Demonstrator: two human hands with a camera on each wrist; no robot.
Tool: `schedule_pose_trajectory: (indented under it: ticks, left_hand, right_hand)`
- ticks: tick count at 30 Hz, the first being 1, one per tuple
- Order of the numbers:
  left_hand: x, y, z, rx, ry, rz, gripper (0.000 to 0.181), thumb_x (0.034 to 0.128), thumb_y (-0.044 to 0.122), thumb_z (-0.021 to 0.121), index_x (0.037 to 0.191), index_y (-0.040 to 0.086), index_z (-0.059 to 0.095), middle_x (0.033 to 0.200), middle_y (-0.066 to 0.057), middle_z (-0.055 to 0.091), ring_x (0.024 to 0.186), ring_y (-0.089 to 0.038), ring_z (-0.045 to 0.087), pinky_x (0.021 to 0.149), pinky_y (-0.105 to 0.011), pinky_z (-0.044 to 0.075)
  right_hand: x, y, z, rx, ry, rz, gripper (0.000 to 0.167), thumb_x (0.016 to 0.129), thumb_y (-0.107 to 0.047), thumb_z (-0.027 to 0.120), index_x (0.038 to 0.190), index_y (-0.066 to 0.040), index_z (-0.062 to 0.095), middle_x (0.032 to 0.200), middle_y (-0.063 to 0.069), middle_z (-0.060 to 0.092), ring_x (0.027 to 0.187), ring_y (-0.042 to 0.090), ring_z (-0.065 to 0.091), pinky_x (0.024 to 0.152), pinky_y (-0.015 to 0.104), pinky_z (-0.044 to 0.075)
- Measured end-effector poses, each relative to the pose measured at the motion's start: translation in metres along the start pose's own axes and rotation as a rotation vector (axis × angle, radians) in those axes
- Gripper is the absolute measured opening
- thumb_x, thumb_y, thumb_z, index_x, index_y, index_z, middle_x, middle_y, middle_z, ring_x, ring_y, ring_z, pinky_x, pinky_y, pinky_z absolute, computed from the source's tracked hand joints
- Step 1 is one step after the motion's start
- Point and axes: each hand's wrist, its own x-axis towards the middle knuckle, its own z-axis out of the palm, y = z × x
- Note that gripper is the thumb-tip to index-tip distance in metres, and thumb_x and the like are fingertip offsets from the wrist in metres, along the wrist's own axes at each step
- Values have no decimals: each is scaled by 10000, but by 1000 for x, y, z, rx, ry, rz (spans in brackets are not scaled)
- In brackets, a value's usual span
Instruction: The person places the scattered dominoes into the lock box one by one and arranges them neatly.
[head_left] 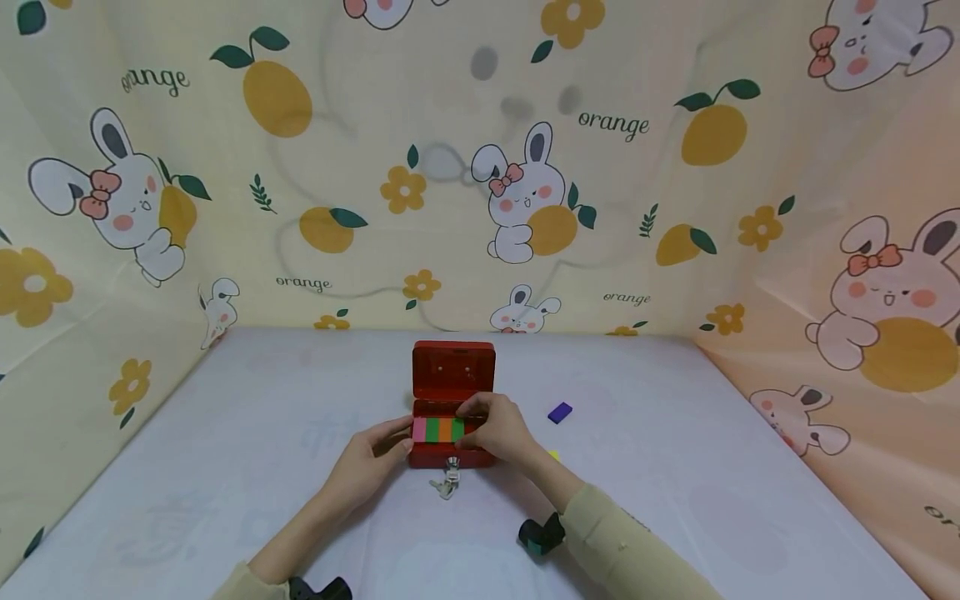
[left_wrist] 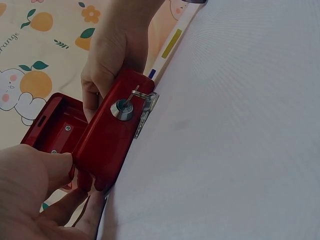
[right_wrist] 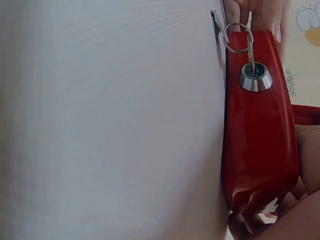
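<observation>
While the red box (head_left: 431,458) stands midway between the left and right edges of the white surface (head_left: 660,483), nearer the far edge than the near one, its lid (head_left: 453,367) is raised at the back. The left hand (head_left: 360,471) grips the box's left end, thumb at the rim. The right hand (head_left: 501,429) reaches in from the right, thumb and forefinger pinching the green block (head_left: 459,428) that ends a row; to its left lie an orange block (head_left: 446,430), another green block (head_left: 432,430) and a pink block (head_left: 419,430). Keys (head_left: 446,487) hang on a ring from the front lock (left_wrist: 121,110). Toward the surface's right edge, well apart from the box, lies a purple block (head_left: 559,412); a yellow piece (head_left: 554,456), mostly hidden by the right forearm, shows nearer the front edge.
</observation>
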Motion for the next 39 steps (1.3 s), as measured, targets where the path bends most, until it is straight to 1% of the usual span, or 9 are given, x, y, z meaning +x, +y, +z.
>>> schedule_pose_trajectory:
  ticks: [9, 16, 21, 24, 27, 30, 34, 37, 39]
  left_hand:
    - [0, 0, 0, 1, 1, -7, 441, 940, 180, 621, 1370, 129, 536, 1334, -39, 559, 1291, -253, 442, 1057, -498, 346]
    - [-1, 2, 0, 12, 6, -2, 442, 936, 199, 629, 1364, 126, 542, 1327, -46, 565, 1284, -259, 449, 1054, -506, 345]
    - [-1, 2, 1, 11, 3, 6, 443, 940, 195, 624, 1366, 112, 537, 1339, -59, 555, 1287, -265, 446, 1056, -502, 344]
    - [-1, 3, 1, 5, 3, 13, 437, 943, 194, 620, 1363, 104, 538, 1341, -69, 553, 1288, -266, 447, 1058, -495, 345]
    - [-1, 3, 1, 2, 3, 18, 436, 944, 185, 617, 1364, 99, 535, 1342, -79, 552, 1284, -269, 450, 1056, -493, 347]
    - [0, 3, 1, 9, 0, 7, 440, 944, 190, 618, 1368, 111, 534, 1342, -69, 552, 1284, -261, 451, 1055, -486, 352]
    - [0, 1, 1, 26, -2, -1, 450, 940, 210, 624, 1373, 129, 532, 1339, -53, 555, 1286, -257, 448, 1051, -484, 359]
    - [0, 0, 0, 37, -1, 2, 452, 940, 220, 625, 1374, 139, 532, 1333, -40, 559, 1280, -249, 455, 1049, -480, 363]
    - [0, -1, 1, 41, -2, 17, 455, 939, 214, 625, 1376, 131, 529, 1331, -49, 561, 1272, -257, 463, 1044, -482, 369]
  right_hand:
    - [0, 2, -1, 22, -1, -8, 339, 732, -87, 830, 1032, -92, 673, 1029, 25, 677, 1001, 208, 607, 955, 441, 462]
    - [-8, 0, -10, 84, -25, 3, 349, 763, -135, 812, 1083, -101, 675, 1110, 24, 658, 1077, 233, 565, 952, 460, 458]
    - [-14, 0, -20, 100, -9, 14, 351, 769, -185, 812, 1093, -121, 691, 1149, -9, 645, 1170, 233, 480, 979, 507, 425]
    - [-21, -2, -29, 106, 18, 39, 328, 786, -198, 797, 1095, -146, 700, 1153, -31, 646, 1215, 223, 459, 998, 514, 408]
    - [-29, -3, -41, 128, 44, 60, 309, 795, -195, 788, 1091, -159, 708, 1148, -42, 648, 1192, 223, 496, 960, 470, 454]
    - [-38, 1, -56, 192, 53, 59, 341, 785, -196, 798, 1104, -126, 700, 1145, 18, 665, 1161, 270, 533, 933, 450, 477]
    - [-53, 11, -76, 257, 66, 108, 396, 761, -219, 817, 1117, -102, 690, 1152, 86, 668, 1156, 308, 542, 951, 432, 464]
    - [-64, 19, -90, 283, 79, 144, 377, 773, -176, 805, 1121, -88, 686, 1164, 108, 663, 1117, 285, 561, 966, 414, 445]
    - [-71, 23, -97, 296, 86, 156, 360, 789, -126, 786, 1127, -67, 678, 1177, 127, 653, 1083, 268, 582, 974, 411, 433]
